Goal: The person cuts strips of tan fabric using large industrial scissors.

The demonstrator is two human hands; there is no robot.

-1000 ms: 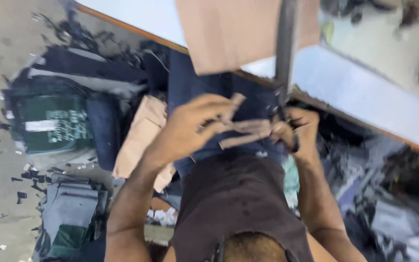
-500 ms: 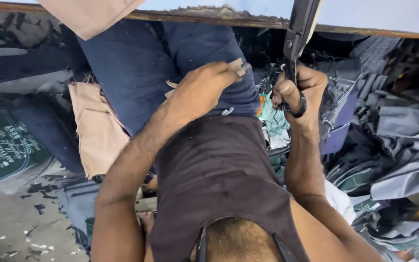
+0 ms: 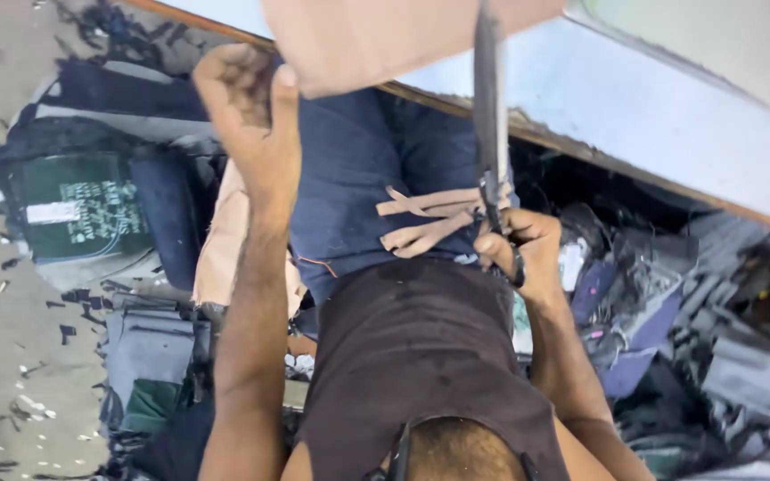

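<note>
Where the right hand (image 3: 517, 251) closes around the handles of the large scissors (image 3: 492, 134), the fingers are wrapped tight through the loops, and the long dark blades point up and away across the table edge (image 3: 634, 169). The blades appear to lie together, though motion blur hides the tips. Just left of this hand, a bundle of tan fabric strips (image 3: 430, 218) lies across the dark blue denim (image 3: 349, 178) that hangs down from the table edge onto the person's lap.

The left hand (image 3: 247, 93) is raised to the near left corner of a tan cardboard-coloured sheet (image 3: 376, 36) that lies on the table. The thumb rests against the sheet's edge; whether the fingers pinch it cannot be told, since only the back of the hand shows.

The table has a pale top with a brown wooden rim that runs from upper left to right.

Below the table edge, on the floor (image 3: 2, 356) at left, lie a dark green printed cloth (image 3: 77, 209), folded dark blue pieces and another tan piece (image 3: 225, 240). At right, a heap of grey and purple fabric offcuts (image 3: 670, 330) fills the space under the table.
</note>
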